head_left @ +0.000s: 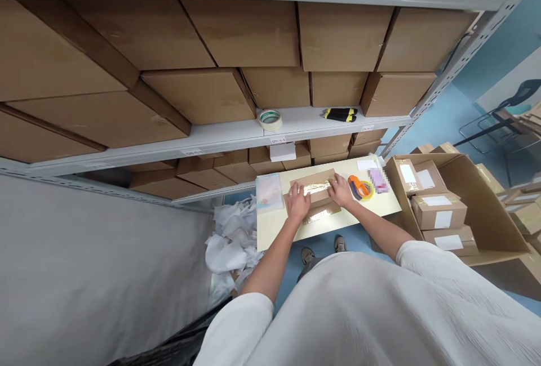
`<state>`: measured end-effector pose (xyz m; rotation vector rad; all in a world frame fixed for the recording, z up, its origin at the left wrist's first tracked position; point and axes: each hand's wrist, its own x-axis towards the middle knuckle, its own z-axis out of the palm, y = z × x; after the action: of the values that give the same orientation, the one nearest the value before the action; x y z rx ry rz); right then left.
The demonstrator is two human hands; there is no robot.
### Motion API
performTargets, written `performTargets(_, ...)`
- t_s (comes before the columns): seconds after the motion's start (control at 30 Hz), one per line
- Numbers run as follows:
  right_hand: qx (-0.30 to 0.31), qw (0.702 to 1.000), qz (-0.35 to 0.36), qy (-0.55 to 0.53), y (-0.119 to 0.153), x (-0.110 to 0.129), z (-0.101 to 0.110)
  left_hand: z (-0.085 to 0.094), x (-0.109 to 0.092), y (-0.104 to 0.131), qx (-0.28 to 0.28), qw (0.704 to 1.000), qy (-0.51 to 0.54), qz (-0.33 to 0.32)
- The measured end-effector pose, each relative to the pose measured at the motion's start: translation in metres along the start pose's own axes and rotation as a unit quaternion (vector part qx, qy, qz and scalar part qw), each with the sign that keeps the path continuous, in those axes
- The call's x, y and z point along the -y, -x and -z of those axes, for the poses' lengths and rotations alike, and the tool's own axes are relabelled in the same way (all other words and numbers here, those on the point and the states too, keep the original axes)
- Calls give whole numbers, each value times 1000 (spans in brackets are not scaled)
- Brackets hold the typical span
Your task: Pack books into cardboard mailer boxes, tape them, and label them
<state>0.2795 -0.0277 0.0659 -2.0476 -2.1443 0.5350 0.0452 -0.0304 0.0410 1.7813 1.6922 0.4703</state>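
Observation:
A small cardboard box (318, 197) lies on the cream tabletop (274, 231), with shiny clear tape along its top and more tape on the near flap. My left hand (298, 204) grips the box's left end, fingers bent over the top. At the right end, my right hand (340, 190) holds the box with its fingers on the taped panel. Just right of that hand are an orange-handled tool (357, 186), which looks like a tape dispenser, and a yellow ring (369, 191). A clear plastic packet (269, 192) lies left of the box.
Shelves of cardboard boxes (249, 31) rise ahead, with a tape roll (270, 120) and black-yellow cutters (340, 114) on one ledge. At right stands a large open carton (494, 208) holding several labelled boxes. White crumpled wrapping (230, 242) is heaped left of the table.

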Motion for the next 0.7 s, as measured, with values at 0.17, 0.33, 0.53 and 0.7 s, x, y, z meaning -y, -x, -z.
performTargets(0.17,18,994,-66,-82,-17,4,17,14,4,-7,-11,995,72,70)
performTargets(0.33,-93,985,-52,-134,-11,6,39,30,-7,-1,-61,993,97,41)
performTargets(0.53,-148,968,-76,-189,8,8,49,40,-18,3,-166,978,111,64)
performTargets(0.7,-112,970,-100,-190,34,-9,20,13,3,26,-128,979,117,107)
